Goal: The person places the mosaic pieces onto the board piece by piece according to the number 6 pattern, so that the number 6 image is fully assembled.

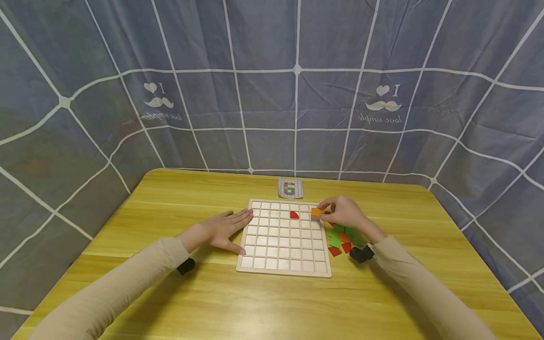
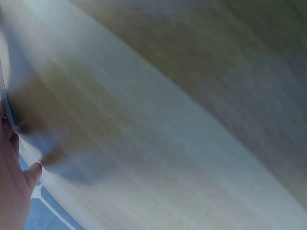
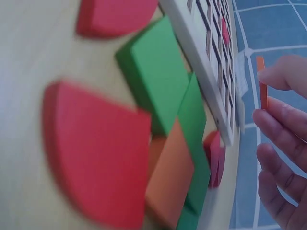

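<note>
My right hand pinches an orange square tile between thumb and fingers, over the upper right part of a pale wooden grid board. The right wrist view shows the tile edge-on, held by the fingertips. A red quarter-round tile lies in a cell of the board's second row. My left hand lies with fingers spread at the board's left edge, its fingertips and thumb touching the rim. Only part of the left hand shows in the left wrist view.
Right of the board lies a loose pile of green tiles, red quarter-round tiles and orange tiles, partly under the right wrist. A small printed pattern card lies behind the board. A grey curtain hangs beyond the table.
</note>
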Demonstrator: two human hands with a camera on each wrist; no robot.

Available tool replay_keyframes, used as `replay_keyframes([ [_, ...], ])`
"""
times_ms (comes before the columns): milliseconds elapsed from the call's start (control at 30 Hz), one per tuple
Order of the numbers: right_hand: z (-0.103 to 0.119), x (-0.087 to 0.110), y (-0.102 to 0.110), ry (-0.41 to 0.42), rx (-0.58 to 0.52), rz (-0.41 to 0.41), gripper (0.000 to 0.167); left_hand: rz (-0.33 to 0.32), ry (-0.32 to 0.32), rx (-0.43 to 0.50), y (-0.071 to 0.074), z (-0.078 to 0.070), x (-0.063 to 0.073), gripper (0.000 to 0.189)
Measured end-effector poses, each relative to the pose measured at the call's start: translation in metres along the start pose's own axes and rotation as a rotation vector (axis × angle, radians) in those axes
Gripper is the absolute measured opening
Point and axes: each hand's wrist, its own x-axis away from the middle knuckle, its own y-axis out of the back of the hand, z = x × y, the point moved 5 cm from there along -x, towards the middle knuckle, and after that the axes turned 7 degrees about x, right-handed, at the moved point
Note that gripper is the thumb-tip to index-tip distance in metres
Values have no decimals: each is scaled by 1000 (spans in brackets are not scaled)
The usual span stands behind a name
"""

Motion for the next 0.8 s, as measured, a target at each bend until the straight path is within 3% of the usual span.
replay_keyframes([
  [467, 26, -17, -14, 86, 8, -6, 27, 4, -3, 4, 2, -3, 2, 108],
  [800, 42, -29, -25, 100, -16, 55, 22, 13, 3, 2, 2, -2, 1, 108],
])
